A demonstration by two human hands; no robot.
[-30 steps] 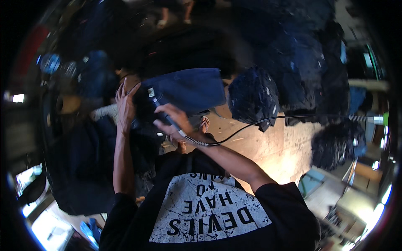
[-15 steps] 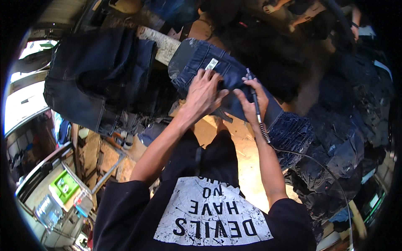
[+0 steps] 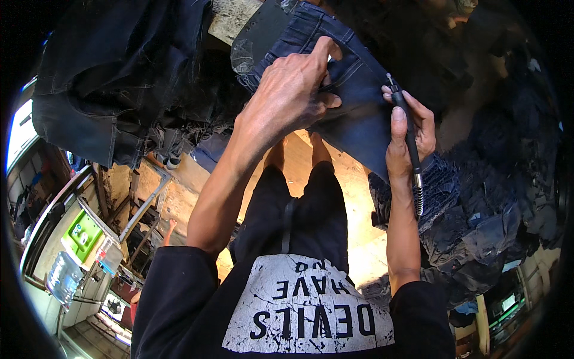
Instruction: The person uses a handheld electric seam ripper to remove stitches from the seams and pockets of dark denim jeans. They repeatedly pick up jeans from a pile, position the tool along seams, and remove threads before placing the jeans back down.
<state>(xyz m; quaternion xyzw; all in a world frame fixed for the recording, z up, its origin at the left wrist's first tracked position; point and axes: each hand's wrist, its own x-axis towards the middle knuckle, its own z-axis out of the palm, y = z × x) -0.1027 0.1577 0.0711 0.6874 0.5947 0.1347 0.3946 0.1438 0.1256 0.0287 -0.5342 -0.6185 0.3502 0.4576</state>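
Dark blue jeans (image 3: 353,134) lie over a dark rounded board (image 3: 258,37), waistband toward the far end. My left hand (image 3: 290,87) rests on them near the pocket, fingers bent and thumb apart. A small white label (image 3: 329,58) shows only as a sliver beside its index finger; some fingertips are hidden. In my right hand (image 3: 412,134), closed around it, is a slim black rotary handpiece (image 3: 411,140) with a small metal tip pointing away from me. Its spring-covered cable end (image 3: 419,194) runs down along my wrist. The tip stands close to the jeans' right edge; contact cannot be made out.
More dark trousers (image 3: 119,78) hang at the left. A large heap of dark garments (image 3: 496,233) fills the right side. At lower left are a green tray (image 3: 84,234) and a clear plastic bottle (image 3: 64,278). A worn pale plank (image 3: 230,21) sits at the far side.
The view has shifted, so the jeans appear nearer and higher. My left hand now covers most of the label. My right hand and the handpiece appear farther right, still beside the jeans.
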